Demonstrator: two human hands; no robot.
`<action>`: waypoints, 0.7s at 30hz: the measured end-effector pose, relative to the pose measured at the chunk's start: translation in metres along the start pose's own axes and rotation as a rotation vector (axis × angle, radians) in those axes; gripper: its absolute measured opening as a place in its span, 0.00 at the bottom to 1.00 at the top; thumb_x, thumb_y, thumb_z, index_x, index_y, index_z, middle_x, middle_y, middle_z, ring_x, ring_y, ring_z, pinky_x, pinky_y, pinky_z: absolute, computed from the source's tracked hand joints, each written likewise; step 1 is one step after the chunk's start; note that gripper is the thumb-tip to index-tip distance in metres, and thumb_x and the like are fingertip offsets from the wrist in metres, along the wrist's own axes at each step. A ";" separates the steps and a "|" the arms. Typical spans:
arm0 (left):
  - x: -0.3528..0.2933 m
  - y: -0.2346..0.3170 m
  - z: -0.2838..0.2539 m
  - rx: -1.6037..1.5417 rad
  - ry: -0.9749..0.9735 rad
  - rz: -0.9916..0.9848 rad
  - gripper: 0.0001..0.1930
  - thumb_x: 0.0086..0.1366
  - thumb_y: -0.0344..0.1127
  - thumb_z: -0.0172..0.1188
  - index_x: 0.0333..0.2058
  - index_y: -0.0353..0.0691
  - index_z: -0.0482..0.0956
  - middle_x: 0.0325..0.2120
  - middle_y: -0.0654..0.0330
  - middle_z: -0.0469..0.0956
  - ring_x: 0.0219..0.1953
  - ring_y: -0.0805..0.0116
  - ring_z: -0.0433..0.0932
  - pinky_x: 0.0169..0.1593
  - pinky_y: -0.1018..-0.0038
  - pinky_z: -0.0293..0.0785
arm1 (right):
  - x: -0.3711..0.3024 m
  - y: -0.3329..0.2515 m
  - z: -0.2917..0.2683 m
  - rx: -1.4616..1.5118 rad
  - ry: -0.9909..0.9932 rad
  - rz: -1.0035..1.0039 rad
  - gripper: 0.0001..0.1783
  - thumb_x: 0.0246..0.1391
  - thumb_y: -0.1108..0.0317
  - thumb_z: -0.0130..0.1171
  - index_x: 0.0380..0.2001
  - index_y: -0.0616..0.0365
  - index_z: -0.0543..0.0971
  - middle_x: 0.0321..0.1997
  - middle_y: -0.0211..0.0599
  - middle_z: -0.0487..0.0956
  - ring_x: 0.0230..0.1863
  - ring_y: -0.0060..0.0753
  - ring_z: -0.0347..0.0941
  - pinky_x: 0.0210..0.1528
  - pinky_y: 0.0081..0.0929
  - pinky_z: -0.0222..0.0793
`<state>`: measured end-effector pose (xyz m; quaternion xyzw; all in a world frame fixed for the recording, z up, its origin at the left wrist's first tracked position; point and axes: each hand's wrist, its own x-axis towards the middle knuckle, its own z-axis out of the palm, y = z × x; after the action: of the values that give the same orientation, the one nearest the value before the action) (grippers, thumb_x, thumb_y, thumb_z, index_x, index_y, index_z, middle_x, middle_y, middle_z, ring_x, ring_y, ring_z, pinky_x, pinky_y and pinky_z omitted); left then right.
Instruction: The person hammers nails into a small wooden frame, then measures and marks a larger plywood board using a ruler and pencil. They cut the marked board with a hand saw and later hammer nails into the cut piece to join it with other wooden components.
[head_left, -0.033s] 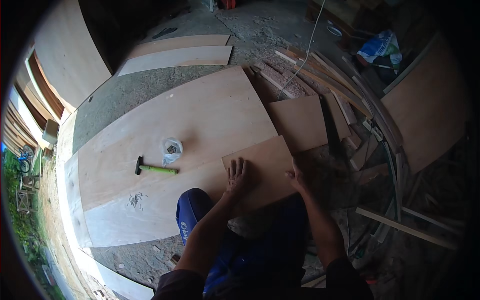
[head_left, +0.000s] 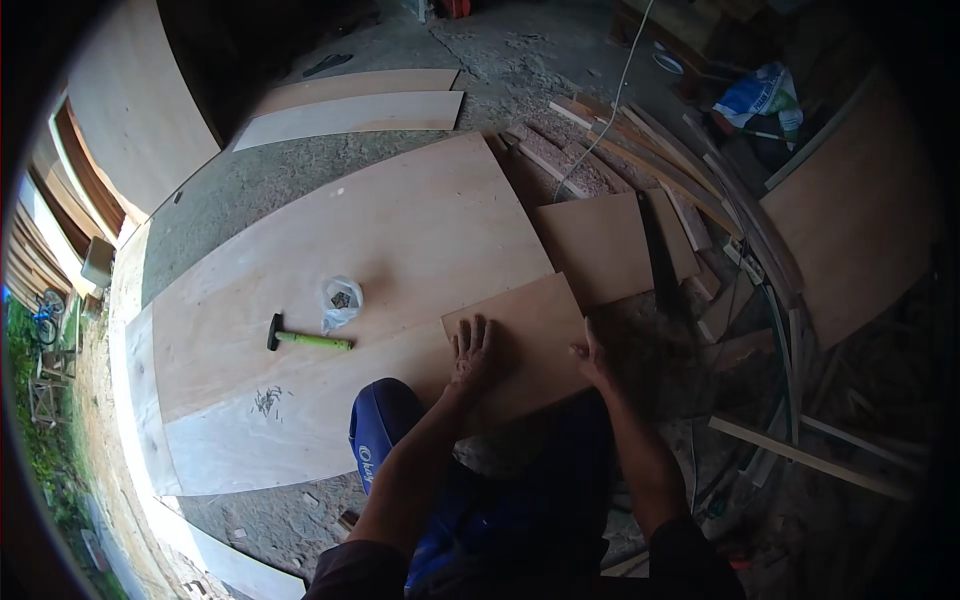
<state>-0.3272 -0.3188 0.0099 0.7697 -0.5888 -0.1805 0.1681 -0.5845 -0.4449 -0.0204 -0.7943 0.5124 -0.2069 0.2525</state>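
Observation:
My left hand (head_left: 473, 352) lies flat on a small rectangular piece of plywood (head_left: 530, 340), fingers spread. At the right edge of that piece is my right hand (head_left: 593, 358), its thumb on top and the other fingers closed along the edge. The small piece rests over the near right part of a large plywood sheet (head_left: 400, 220). Left of my hands, a hammer (head_left: 312, 340) with a green handle lies on the sheet. Beside it stands an open clear plastic bag (head_left: 342, 302) with small dark nails inside. Loose nails (head_left: 268, 400) are scattered nearer to me.
A handsaw (head_left: 655, 250) lies across other plywood pieces (head_left: 597, 245) on the right. Wooden strips (head_left: 650, 150) are piled beyond, near a thin hanging cable (head_left: 622, 90). Two long panels (head_left: 350, 115) lie on the far floor. Tall boards (head_left: 140, 110) lean at the left.

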 end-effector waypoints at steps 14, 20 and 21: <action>0.002 0.011 0.014 -0.034 0.016 -0.028 0.47 0.62 0.51 0.62 0.73 0.43 0.50 0.74 0.45 0.45 0.75 0.33 0.40 0.72 0.39 0.37 | -0.004 -0.024 -0.034 -0.151 -0.114 0.142 0.42 0.55 0.60 0.66 0.71 0.56 0.62 0.66 0.59 0.70 0.68 0.56 0.66 0.68 0.42 0.63; 0.020 0.018 0.016 0.074 0.040 -0.072 0.48 0.60 0.54 0.62 0.73 0.43 0.49 0.73 0.45 0.46 0.75 0.37 0.41 0.72 0.40 0.37 | 0.001 -0.021 -0.030 0.075 -0.196 0.224 0.44 0.54 0.61 0.66 0.71 0.58 0.61 0.67 0.61 0.70 0.68 0.55 0.66 0.69 0.40 0.62; 0.023 0.021 0.011 0.063 0.029 -0.088 0.49 0.60 0.54 0.62 0.73 0.42 0.49 0.73 0.45 0.47 0.75 0.37 0.41 0.72 0.40 0.37 | 0.001 -0.019 -0.029 0.023 -0.184 0.175 0.44 0.55 0.61 0.66 0.71 0.58 0.61 0.67 0.61 0.70 0.68 0.55 0.66 0.69 0.39 0.62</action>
<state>-0.3448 -0.3466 0.0087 0.8023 -0.5572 -0.1581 0.1443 -0.5877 -0.4453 0.0142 -0.7593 0.5519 -0.1164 0.3245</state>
